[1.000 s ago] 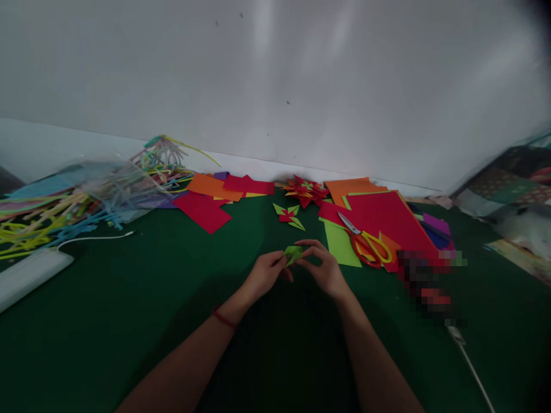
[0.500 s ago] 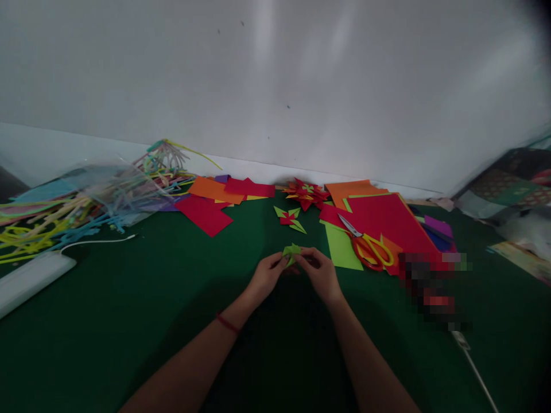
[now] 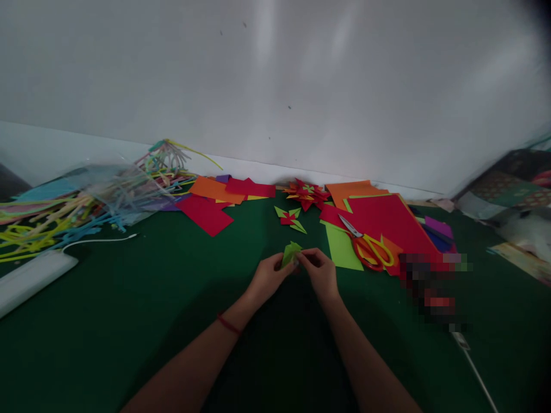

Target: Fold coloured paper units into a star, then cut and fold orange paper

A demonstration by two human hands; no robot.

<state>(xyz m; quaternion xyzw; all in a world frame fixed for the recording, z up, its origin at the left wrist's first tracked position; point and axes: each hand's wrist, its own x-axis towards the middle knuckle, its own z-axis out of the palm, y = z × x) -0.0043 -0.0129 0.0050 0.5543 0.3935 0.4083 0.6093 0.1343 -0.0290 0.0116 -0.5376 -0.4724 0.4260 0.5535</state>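
Observation:
A small folded piece of light green paper (image 3: 291, 252) is held between my two hands, just above the green table. My left hand (image 3: 271, 275) pinches it from the left, thumb on the near side. From the right, my right hand (image 3: 319, 271) grips its edge between thumb and fingers. The fingertips partly cover the paper, so its full shape is hidden. Beyond the hands lies a folded red and green paper star (image 3: 290, 219). A larger layered red, orange and green paper flower (image 3: 306, 194) sits behind it.
Orange-and-yellow-handled scissors (image 3: 371, 249) rest on red paper sheets (image 3: 383, 218) at right. Red paper (image 3: 206, 215) lies at left, beside pipe cleaners (image 3: 99, 201) under clear plastic. A white device (image 3: 34, 278) with a cord is far left. A white wall (image 3: 275, 86) stands behind.
My right hand's fingers have closed in on the green paper, which has turned and changed shape between my hands. The objects on the table have stayed in place.

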